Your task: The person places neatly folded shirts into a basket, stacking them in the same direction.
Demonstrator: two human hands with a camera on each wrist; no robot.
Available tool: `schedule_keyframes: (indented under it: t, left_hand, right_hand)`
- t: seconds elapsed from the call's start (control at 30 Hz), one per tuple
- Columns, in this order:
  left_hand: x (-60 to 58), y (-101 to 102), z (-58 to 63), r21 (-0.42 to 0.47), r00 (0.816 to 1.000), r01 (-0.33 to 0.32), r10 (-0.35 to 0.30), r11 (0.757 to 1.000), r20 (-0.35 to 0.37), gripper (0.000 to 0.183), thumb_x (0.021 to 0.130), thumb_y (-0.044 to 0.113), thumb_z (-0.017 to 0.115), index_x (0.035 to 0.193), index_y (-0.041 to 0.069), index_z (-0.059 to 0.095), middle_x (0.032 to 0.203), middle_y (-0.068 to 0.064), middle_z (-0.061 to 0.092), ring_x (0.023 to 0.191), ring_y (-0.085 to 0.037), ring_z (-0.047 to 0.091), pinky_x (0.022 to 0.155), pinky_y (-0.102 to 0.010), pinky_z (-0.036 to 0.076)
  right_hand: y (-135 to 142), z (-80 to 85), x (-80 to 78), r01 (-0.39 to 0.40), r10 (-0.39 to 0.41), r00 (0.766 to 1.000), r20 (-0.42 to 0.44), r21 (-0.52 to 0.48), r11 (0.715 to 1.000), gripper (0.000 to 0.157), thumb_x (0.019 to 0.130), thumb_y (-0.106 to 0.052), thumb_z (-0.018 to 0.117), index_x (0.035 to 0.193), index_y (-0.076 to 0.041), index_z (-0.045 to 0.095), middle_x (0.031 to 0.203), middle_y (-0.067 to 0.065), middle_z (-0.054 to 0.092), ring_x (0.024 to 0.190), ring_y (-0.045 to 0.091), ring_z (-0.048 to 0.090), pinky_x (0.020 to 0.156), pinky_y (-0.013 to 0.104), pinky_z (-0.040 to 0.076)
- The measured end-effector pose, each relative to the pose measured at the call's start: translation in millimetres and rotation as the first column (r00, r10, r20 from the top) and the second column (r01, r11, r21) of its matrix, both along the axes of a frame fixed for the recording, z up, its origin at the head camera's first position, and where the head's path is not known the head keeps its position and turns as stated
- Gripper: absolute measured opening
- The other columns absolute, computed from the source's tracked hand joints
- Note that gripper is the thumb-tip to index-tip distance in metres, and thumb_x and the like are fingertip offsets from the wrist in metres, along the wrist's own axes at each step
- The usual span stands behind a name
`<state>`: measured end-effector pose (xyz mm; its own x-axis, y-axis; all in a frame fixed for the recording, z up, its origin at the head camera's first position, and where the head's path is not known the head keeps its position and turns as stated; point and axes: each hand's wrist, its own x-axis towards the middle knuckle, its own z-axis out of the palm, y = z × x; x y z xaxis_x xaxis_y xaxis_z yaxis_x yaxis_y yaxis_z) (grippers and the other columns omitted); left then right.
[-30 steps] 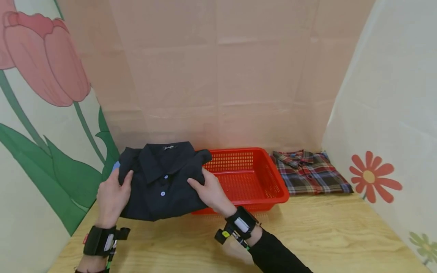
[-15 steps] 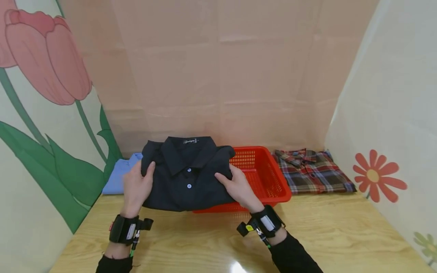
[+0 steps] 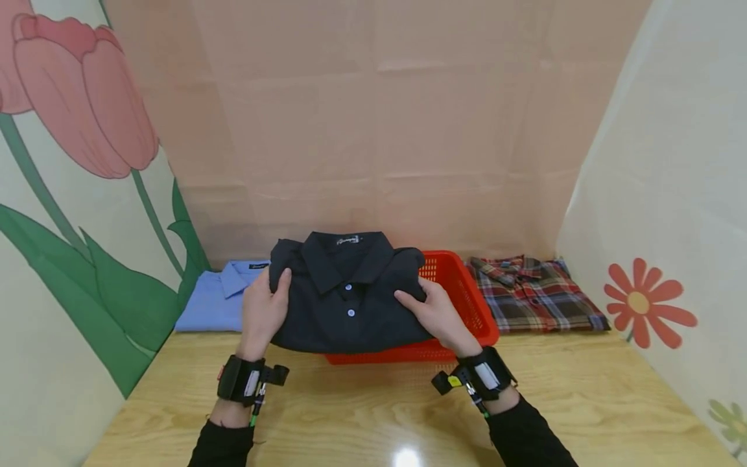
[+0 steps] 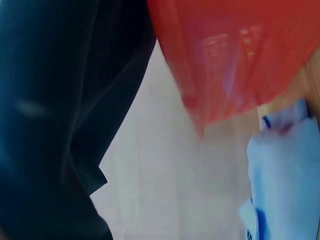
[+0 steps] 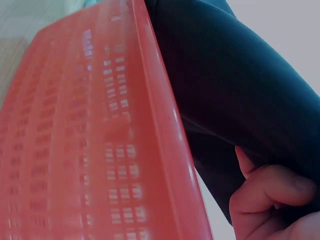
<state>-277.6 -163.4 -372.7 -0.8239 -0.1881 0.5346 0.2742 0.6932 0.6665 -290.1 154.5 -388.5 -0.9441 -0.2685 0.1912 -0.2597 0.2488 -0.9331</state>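
A folded black collared shirt [image 3: 350, 292] with white buttons hangs between my two hands, in front of and over the red plastic basket [image 3: 461, 292]. My left hand [image 3: 265, 311] grips its left side, thumb on the front. The right side is pinched by my right hand [image 3: 438, 314], thumb in front too; in the right wrist view its curled fingers [image 5: 272, 192] show at the black cloth. In the left wrist view the black shirt [image 4: 55, 115] fills the left side and hides that hand. Most of the basket's inside is hidden behind the shirt.
A folded light blue shirt [image 3: 213, 301] lies left of the basket, partly behind my left hand. On the right lies a folded plaid shirt [image 3: 537, 295]. All stand on a wooden table [image 3: 350, 415], with a pinkish sheet [image 3: 373, 130] behind.
Both hands have carried the black shirt to the right and slightly up, from in front of the blue shirt to over the basket. The blue shirt has come into view.
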Motion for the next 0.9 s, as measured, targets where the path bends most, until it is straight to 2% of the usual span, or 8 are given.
schedule_keyframes:
  t: [0.13, 0.27, 0.4, 0.5, 0.6, 0.73, 0.8, 0.9]
  left_hand:
    - [-5.3, 11, -1.9, 0.041, 0.999, 0.036, -0.036, 0.999, 0.007, 0.041, 0.103, 0.038, 0.049, 0.11, 0.0, 0.063, 0.106, -0.024, 0.067, 0.093, -0.041, 0.064, 0.078, -0.051, 0.05]
    - [-9.7, 22, -0.7, 0.063, 0.995, 0.091, -0.093, 0.994, 0.036, 0.04, 0.104, 0.038, 0.047, 0.118, 0.002, 0.061, 0.113, -0.023, 0.066, 0.097, -0.039, 0.064, 0.081, -0.05, 0.05]
    - [-15.9, 30, 1.0, 0.064, 0.984, 0.153, -0.158, 0.986, 0.086, 0.043, 0.104, 0.037, 0.045, 0.128, 0.003, 0.057, 0.128, -0.022, 0.062, 0.112, -0.038, 0.06, 0.093, -0.051, 0.048]
    - [-20.5, 35, 1.7, 0.069, 0.966, 0.205, -0.213, 0.976, 0.146, 0.044, 0.104, 0.035, 0.045, 0.134, 0.004, 0.052, 0.135, -0.02, 0.057, 0.12, -0.038, 0.056, 0.1, -0.052, 0.044]
    - [-24.3, 39, 2.9, 0.098, 0.928, 0.275, -0.291, 0.956, 0.234, 0.049, 0.104, 0.032, 0.045, 0.145, 0.007, 0.04, 0.145, -0.018, 0.049, 0.129, -0.038, 0.049, 0.107, -0.053, 0.04]
    - [-27.3, 46, 6.9, 0.168, 0.846, 0.346, -0.384, 0.923, 0.37, 0.061, 0.101, 0.028, 0.046, 0.154, 0.011, 0.022, 0.155, -0.015, 0.035, 0.138, -0.036, 0.04, 0.112, -0.054, 0.033]
    - [-28.9, 49, 8.4, 0.17, 0.81, 0.366, -0.403, 0.915, 0.426, 0.065, 0.099, 0.026, 0.047, 0.155, 0.009, 0.018, 0.158, -0.015, 0.031, 0.141, -0.034, 0.037, 0.114, -0.054, 0.03]
    - [-31.8, 54, 7.5, 0.127, 0.777, 0.395, -0.405, 0.91, 0.482, 0.069, 0.098, 0.022, 0.05, 0.155, 0.007, 0.014, 0.157, -0.016, 0.033, 0.139, -0.033, 0.04, 0.115, -0.054, 0.03]
  right_hand:
    - [14, 1.0, -2.7, 0.018, -0.018, 1.0, 0.007, -0.001, 1.0, 0.042, 0.094, -0.038, 0.065, 0.123, -0.008, 0.061, 0.105, 0.012, 0.073, 0.079, 0.025, 0.072, 0.078, 0.034, 0.058]
    - [28, 4.8, -5.5, 0.037, -0.037, 0.999, 0.033, -0.004, 0.999, 0.045, 0.095, -0.04, 0.064, 0.127, -0.009, 0.059, 0.103, 0.012, 0.072, 0.077, 0.026, 0.072, 0.076, 0.035, 0.058]
    - [42, 8.3, -8.5, 0.022, -0.022, 0.997, 0.071, -0.005, 1.0, 0.047, 0.097, -0.039, 0.06, 0.136, -0.014, 0.052, 0.111, 0.013, 0.069, 0.082, 0.027, 0.072, 0.076, 0.037, 0.059]
    - [50, 9.1, -11.6, -0.006, 0.006, 0.997, 0.072, 0.006, 1.0, 0.047, 0.101, -0.033, 0.055, 0.143, -0.014, 0.045, 0.122, 0.018, 0.064, 0.088, 0.027, 0.072, 0.078, 0.038, 0.059]
    - [58, 9.3, -14.5, -0.002, 0.0, 0.998, 0.056, 0.027, 1.0, 0.046, 0.103, -0.025, 0.052, 0.146, -0.012, 0.042, 0.128, 0.022, 0.06, 0.091, 0.027, 0.071, 0.078, 0.038, 0.059]
    - [66, 8.8, -17.2, 0.031, -0.033, 0.999, 0.023, 0.078, 0.996, 0.045, 0.104, -0.021, 0.049, 0.147, -0.01, 0.041, 0.129, 0.023, 0.058, 0.091, 0.027, 0.071, 0.078, 0.038, 0.059]
    - [69, 7.9, -18.2, 0.054, -0.054, 0.999, 0.0, 0.122, 0.991, 0.044, 0.104, -0.02, 0.049, 0.147, -0.01, 0.041, 0.131, 0.022, 0.058, 0.095, 0.028, 0.07, 0.082, 0.038, 0.058]
    - [71, 5.6, -20.2, 0.095, -0.088, 0.995, -0.044, 0.206, 0.974, 0.044, 0.104, -0.019, 0.048, 0.147, -0.01, 0.042, 0.137, 0.018, 0.056, 0.105, 0.03, 0.067, 0.091, 0.044, 0.054]
